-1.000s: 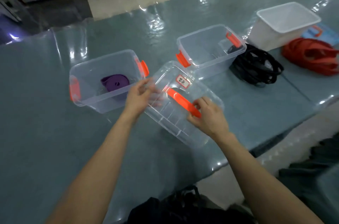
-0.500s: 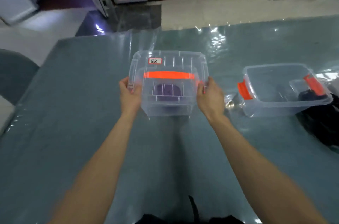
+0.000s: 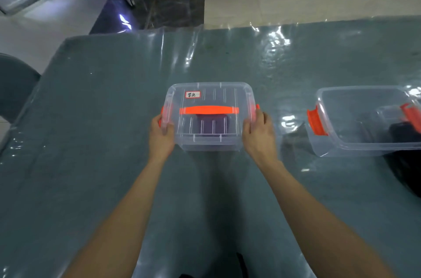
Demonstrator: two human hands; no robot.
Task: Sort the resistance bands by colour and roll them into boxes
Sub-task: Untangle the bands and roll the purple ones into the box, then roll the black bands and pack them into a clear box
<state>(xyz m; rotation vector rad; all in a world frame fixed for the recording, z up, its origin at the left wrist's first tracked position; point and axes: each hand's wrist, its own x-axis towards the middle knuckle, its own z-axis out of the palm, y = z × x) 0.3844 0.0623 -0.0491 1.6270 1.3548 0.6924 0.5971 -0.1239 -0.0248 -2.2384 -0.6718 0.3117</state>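
Observation:
A clear plastic box [image 3: 211,143] with its lid [image 3: 232,93] on stands at the table's middle; the lid has an orange handle [image 3: 208,109] and a white label [image 3: 192,94]. A rolled purple band [image 3: 210,124] shows dimly through the plastic. My left hand [image 3: 160,135] grips the box's left end at the orange latch, my right hand [image 3: 258,135] grips the right end. A second clear box [image 3: 364,143] with orange latches stands open to the right, and black bands [image 3: 407,166] lie behind and beside it.
The table [image 3: 91,141] is covered by a glossy clear sheet over grey-green. A grey chair back [image 3: 13,86] stands off the left edge. Tiled floor and doors lie beyond the far edge.
The lid went from my hands beside the purple-band box onto that box. My hands moved to its two ends, and my view swung left.

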